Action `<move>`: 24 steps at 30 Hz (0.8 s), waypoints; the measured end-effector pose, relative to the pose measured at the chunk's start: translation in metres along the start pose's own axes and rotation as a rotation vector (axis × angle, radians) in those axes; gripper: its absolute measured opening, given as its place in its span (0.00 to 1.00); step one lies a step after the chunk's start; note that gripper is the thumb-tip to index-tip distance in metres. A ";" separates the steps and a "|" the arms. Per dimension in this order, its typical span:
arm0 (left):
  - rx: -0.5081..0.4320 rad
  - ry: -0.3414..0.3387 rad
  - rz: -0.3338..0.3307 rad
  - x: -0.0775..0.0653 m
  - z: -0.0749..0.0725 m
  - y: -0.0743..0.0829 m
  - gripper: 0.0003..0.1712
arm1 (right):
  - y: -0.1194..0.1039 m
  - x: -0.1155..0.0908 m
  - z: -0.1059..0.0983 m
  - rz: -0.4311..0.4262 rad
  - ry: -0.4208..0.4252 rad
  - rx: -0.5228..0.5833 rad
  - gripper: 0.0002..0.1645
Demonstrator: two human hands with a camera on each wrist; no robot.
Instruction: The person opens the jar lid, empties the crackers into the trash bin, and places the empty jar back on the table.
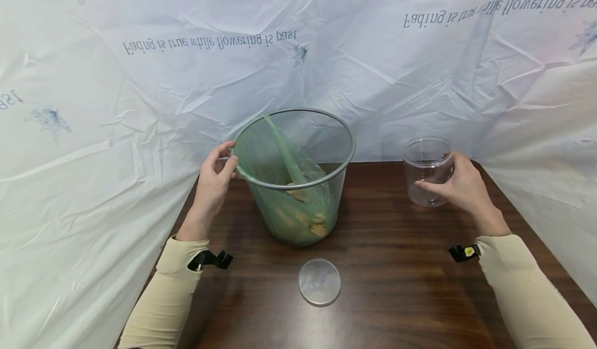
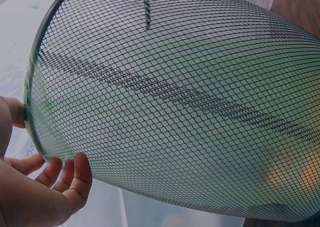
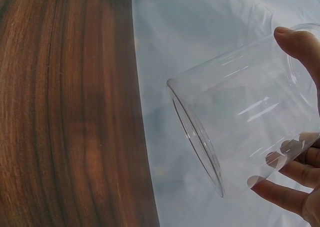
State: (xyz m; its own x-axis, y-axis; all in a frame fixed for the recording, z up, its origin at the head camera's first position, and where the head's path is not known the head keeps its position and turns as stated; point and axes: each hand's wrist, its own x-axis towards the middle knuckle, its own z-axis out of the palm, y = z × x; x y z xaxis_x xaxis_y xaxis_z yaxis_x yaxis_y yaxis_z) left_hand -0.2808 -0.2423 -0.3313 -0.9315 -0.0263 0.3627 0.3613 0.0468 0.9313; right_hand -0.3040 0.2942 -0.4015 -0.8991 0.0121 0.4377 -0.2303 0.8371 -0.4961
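Note:
A silver wire-mesh wastebasket stands on the table, with a green plastic bag partly lining it. Several brownish-yellow pieces lie at the bottom in the bag; their kind is unclear. My left hand grips the basket's left rim, where the bag folds over it. In the left wrist view, the fingers curl near the rim, outside the mesh. At the right, my right hand holds a clear plastic jar by its side. The jar has no lid and looks empty.
A clear round lid lies flat on the dark wooden table, in front of the basket. White printed sheeting hangs behind the table and along both sides. Each sleeve has a black strap at the wrist.

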 end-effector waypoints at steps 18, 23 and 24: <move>0.012 -0.009 0.002 -0.001 0.000 0.002 0.25 | 0.006 -0.005 0.004 -0.002 -0.031 0.018 0.49; 0.013 -0.011 0.002 0.000 0.000 0.003 0.25 | 0.006 -0.007 0.005 0.001 -0.040 0.022 0.51; 0.014 -0.011 0.002 0.000 -0.001 0.003 0.25 | 0.006 -0.008 0.005 0.000 -0.042 0.019 0.50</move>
State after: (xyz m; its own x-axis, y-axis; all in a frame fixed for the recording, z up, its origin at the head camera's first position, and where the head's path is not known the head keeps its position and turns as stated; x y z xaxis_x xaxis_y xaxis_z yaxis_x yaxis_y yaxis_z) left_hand -0.2798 -0.2427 -0.3286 -0.9314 -0.0153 0.3637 0.3622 0.0607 0.9301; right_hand -0.3002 0.2966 -0.4116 -0.9138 -0.0115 0.4060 -0.2372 0.8266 -0.5104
